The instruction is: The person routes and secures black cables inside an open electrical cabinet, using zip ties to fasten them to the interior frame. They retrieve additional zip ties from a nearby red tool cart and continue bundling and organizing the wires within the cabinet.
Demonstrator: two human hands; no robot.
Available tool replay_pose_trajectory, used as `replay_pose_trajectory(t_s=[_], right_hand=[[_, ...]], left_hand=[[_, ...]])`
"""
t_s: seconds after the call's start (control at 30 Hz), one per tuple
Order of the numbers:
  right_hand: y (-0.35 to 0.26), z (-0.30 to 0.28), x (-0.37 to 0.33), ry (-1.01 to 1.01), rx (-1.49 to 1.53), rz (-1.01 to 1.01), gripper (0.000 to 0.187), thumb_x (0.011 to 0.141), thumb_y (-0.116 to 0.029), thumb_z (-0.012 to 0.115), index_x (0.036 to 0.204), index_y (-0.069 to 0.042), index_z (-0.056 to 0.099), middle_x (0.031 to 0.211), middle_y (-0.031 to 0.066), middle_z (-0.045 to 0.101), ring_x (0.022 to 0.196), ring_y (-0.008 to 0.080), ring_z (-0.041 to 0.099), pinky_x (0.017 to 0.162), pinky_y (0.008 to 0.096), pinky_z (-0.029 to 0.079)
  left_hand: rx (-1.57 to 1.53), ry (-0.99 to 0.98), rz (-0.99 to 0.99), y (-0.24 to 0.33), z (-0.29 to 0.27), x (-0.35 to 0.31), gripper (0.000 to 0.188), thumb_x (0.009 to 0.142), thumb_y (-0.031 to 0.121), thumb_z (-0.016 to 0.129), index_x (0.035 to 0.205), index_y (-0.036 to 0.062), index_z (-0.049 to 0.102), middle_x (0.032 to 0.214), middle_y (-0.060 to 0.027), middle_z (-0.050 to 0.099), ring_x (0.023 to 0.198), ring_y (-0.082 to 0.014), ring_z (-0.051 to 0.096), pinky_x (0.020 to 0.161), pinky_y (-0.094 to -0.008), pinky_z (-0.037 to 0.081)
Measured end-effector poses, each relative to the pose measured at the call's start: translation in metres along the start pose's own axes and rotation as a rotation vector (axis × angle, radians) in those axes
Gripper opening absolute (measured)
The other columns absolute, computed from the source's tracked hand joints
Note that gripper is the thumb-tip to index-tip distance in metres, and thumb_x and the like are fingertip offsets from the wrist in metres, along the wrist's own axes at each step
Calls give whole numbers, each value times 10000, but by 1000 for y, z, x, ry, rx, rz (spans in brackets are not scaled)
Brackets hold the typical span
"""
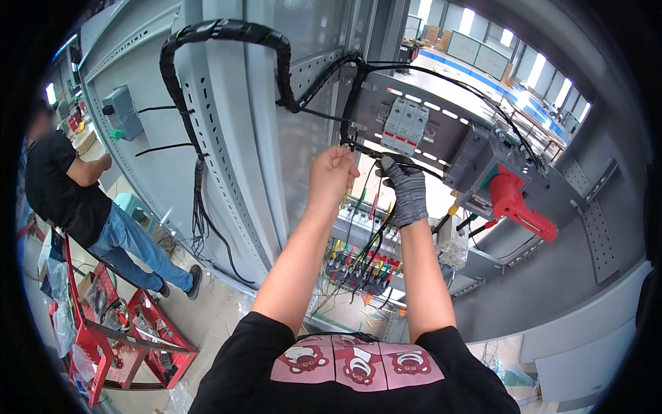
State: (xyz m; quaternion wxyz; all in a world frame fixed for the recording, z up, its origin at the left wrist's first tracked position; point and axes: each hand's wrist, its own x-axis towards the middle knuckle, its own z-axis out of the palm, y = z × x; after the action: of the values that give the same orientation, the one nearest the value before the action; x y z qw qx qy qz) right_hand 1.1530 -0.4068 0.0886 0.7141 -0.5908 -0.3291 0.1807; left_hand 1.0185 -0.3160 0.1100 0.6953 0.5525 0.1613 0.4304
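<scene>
My bare left hand (332,178) is closed in a pinch against a black wire bundle (356,103) that drops down inside the grey metal cabinet. What its fingertips hold is too small to make out. In a grey knitted glove, my right hand (408,192) curls its fingers round black wires just to the right. Above that hand, a light grey fuse holder block (405,125) sits on the perforated mounting plate (441,110). Loose wires with coloured ends (372,207) hang below both hands.
A switch unit with a red handle (517,200) juts out at right. Spiral-wrapped black cable (227,31) loops over the cabinet door (238,138) at left. Coloured terminals (365,262) lie lower down. Another person (76,186) stands far left beside a red metal stand (103,338).
</scene>
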Motion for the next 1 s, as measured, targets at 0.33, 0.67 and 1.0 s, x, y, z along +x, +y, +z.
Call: replay_pose_trajectory(t_s=[0.33, 0.67, 1.0], right_hand=[[-1, 3, -1, 65, 7, -124, 230, 802, -204, 718, 956, -38, 683, 809, 48, 689, 653, 114, 622, 582, 243, 434], [-2, 3, 3, 61, 56, -102, 246, 771, -195, 755, 943, -38, 676, 797, 40, 684, 636, 103, 605, 565, 231, 425], [8, -1, 9, 49, 39, -134, 255, 774, -196, 749, 951, -29, 675, 797, 39, 680, 646, 109, 612, 579, 235, 444]], left_hand=[[390, 266, 407, 17, 1, -14, 102, 883, 57, 504, 906, -19, 568, 730, -57, 574, 622, -101, 505, 593, -257, 420], [722, 293, 526, 3, 5, 0, 135, 788, 39, 671, 895, -10, 604, 754, -59, 592, 625, -118, 552, 580, -244, 458], [-27, 77, -164, -6, 0, 4, 102, 866, 88, 613, 939, 18, 599, 742, -28, 609, 552, -57, 502, 514, -186, 417]])
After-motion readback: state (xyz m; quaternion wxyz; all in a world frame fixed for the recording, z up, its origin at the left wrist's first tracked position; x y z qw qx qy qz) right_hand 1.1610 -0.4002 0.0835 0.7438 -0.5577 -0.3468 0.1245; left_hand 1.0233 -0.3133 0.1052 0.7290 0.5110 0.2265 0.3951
